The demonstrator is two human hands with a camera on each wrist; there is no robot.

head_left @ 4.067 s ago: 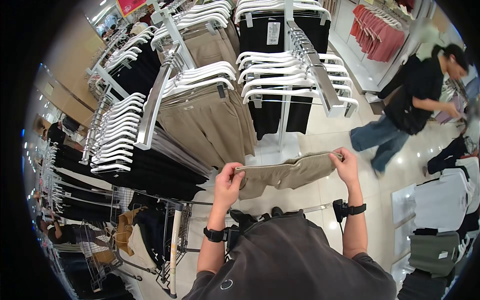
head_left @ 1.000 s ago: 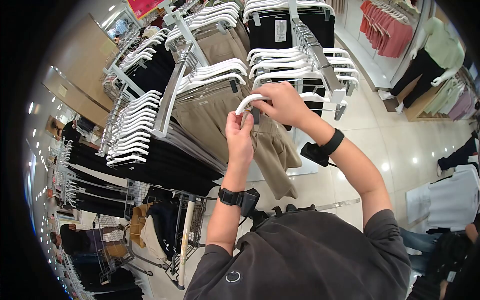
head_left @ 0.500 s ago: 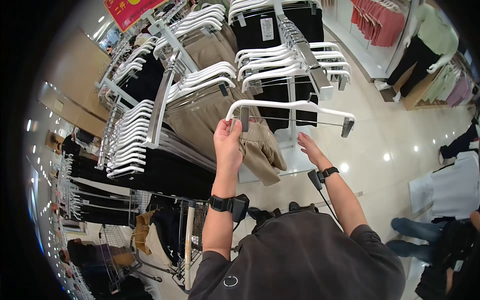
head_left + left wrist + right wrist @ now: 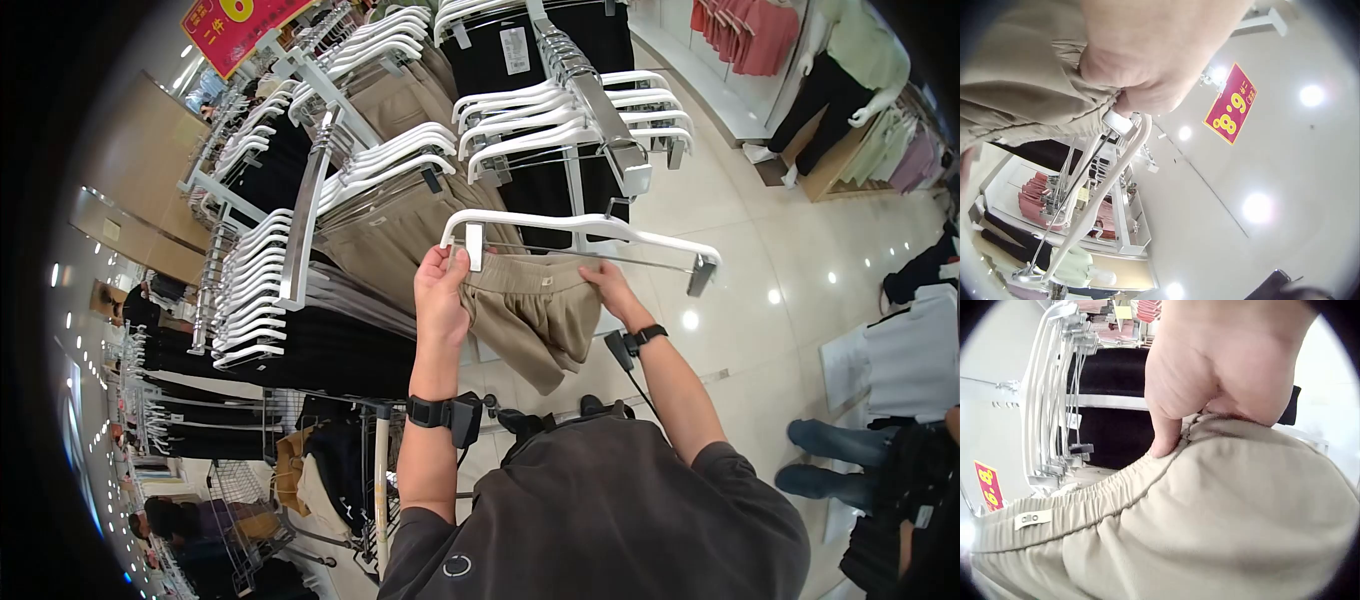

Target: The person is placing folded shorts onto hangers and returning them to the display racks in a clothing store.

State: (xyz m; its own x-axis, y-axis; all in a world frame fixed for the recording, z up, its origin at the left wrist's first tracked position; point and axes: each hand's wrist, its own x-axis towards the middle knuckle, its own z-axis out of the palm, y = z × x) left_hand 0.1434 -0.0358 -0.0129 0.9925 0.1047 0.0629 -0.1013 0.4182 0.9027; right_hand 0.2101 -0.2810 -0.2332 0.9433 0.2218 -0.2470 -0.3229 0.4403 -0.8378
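A pair of khaki trousers with a gathered elastic waistband hangs between the two hands. My left hand grips the waistband's left corner, right at the clip of a white clip hanger. In the left wrist view that clip sits against the cloth beside the fingers. The hanger slants down to the right, its far clip apart from the trousers. At the waistband's right end, my right hand pinches the cloth, thumb on the outside. A small label shows on the waistband in the right wrist view.
Racks of white hangers with black and khaki trousers stand just ahead. More hangers crowd the left side, above a wire shopping cart. A mannequin stands at the far right, and another person's legs show at lower right.
My right hand has dropped from the hanger to the waistband's right end. Earlier both hands held the trousers without the hanger. The left hand keeps its grip at the clip.
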